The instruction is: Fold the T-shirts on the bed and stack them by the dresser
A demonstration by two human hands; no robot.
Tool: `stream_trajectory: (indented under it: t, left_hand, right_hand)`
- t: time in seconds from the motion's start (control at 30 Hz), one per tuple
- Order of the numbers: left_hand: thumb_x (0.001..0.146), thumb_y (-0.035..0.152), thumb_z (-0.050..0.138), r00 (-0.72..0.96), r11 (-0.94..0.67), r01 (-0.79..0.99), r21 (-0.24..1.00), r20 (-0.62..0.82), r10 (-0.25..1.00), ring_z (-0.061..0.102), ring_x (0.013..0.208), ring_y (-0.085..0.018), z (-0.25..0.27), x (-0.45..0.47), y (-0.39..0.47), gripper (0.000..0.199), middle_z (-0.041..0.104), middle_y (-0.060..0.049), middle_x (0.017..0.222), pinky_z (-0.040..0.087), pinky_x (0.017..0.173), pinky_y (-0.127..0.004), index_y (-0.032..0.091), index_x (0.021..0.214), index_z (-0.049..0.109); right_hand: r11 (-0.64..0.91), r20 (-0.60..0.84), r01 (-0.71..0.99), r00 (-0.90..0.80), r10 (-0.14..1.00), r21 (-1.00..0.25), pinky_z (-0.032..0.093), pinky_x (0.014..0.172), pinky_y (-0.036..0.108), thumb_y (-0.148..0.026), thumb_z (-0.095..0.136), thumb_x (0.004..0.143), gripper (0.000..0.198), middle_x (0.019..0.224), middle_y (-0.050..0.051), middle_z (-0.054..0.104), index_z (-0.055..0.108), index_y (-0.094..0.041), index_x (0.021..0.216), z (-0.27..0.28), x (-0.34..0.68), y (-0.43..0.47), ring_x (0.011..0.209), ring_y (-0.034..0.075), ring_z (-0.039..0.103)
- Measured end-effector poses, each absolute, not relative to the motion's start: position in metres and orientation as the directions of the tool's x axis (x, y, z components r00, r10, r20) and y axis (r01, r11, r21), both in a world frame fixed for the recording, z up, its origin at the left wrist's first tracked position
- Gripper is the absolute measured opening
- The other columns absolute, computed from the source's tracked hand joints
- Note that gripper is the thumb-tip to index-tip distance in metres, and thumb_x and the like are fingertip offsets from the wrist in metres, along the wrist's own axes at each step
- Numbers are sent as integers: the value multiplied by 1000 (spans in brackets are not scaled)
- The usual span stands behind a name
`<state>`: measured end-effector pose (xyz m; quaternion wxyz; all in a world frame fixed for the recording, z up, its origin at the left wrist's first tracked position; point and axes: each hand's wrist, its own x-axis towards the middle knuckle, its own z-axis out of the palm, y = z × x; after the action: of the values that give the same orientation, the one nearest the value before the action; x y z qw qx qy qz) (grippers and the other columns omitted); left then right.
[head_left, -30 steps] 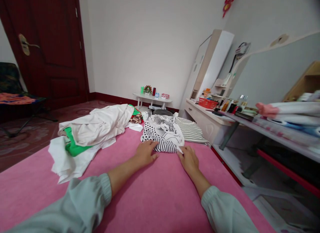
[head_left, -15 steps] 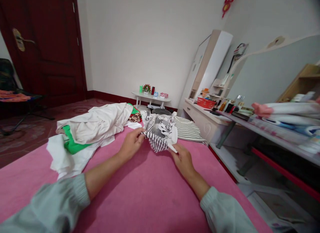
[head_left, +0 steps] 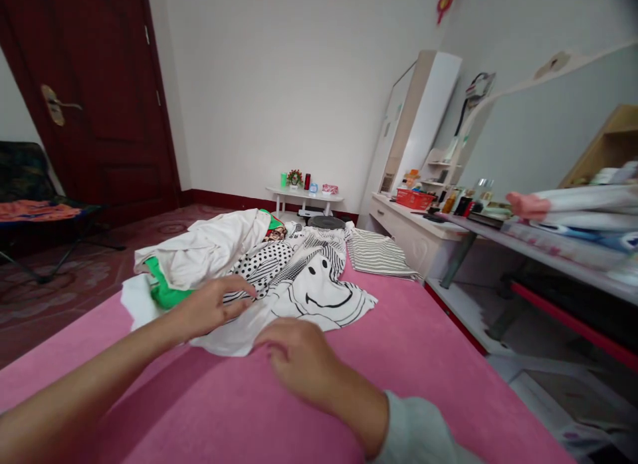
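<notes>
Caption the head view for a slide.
Left hand and right hand at a smiley-print garment spread on a pink surface, beside crumpled white cloth.

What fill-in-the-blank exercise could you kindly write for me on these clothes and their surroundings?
The printed garment bears a smiling ____.
The surface under it is coloured ____.
The hand nearer the green cloth is the person's ____ one.
The basket on the pale dresser is coloured ____.

Missing words: face; pink; left; red.

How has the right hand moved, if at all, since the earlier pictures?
Yes. Judged against the small white table, the right hand has moved left and nearer the camera, now below the table's middle in the picture.
</notes>
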<state>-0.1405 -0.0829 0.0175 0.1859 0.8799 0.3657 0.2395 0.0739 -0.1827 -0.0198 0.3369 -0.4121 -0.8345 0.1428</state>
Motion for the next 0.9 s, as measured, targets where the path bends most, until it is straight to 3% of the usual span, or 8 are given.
stream_trajectory:
  t: [0.1,0.2,0.27,0.47,0.57,0.73,0.8,0.9]
  left_hand:
    - [74,50,62,728,-734,571,367,188,660,57,112,-28,-9,-139,-101,51,60,-9,125,45,97,-39,26,120,62]
    - [73,43,64,732,-740,614,277,152,664,49,123,-31,-29,-148,-106,62,48,-11,139,41,102,-41,27,132,52]
    - [74,33,61,731,-744,621,245,162,663,48,124,-29,-36,-151,-103,60,47,-9,140,40,103,-40,28,133,52]
    - [73,5,44,722,-749,650,126,205,661,59,104,-22,-32,-134,-89,46,62,-6,110,46,90,-32,25,109,64]
    - [75,2,38,709,-740,657,145,214,671,62,90,-19,-10,-128,-90,38,63,-5,93,46,81,-28,22,93,65]
    - [74,5,40,752,-815,556,161,320,577,58,82,-18,53,-136,-122,28,61,-2,87,43,75,-27,21,86,60]
    - [70,4,40,801,-844,503,187,266,537,57,77,-16,70,-142,-141,25,60,-1,80,42,72,-25,20,77,58]
    - [65,3,42,842,-837,476,270,136,522,55,66,-12,75,-149,-169,23,61,2,73,42,64,-21,19,71,57]
  right_hand:
    - [340,474,855,-130,871,-391,39,98,38,-1,48,64,46,116,7,64,67,-21,101,-25,141,-156,110,23,55]
    - [16,425,950,125,896,-312,35,99,43,-21,61,74,55,130,14,54,54,-18,128,-34,204,-141,121,29,45]
    - [-66,380,958,173,909,-278,38,95,39,-30,59,80,58,128,13,55,46,-19,136,-42,227,-139,117,28,48]
    - [-79,232,985,114,966,-155,42,77,26,-16,41,88,33,104,9,65,64,-20,111,-35,206,-143,94,19,61]
    - [-43,274,992,75,959,-120,42,72,25,-17,40,87,30,96,9,67,67,-18,100,-3,194,-158,87,19,63]
    - [214,493,959,-98,864,-184,46,77,26,-21,41,85,36,99,6,70,66,-20,111,71,203,-224,87,20,65]
    - [262,504,952,-151,851,-158,48,79,26,-22,42,83,38,105,5,71,64,-23,115,91,211,-258,91,20,66]
    - [202,466,973,-126,876,-116,52,72,26,-26,48,80,46,108,3,71,59,-27,125,93,226,-305,84,20,69]
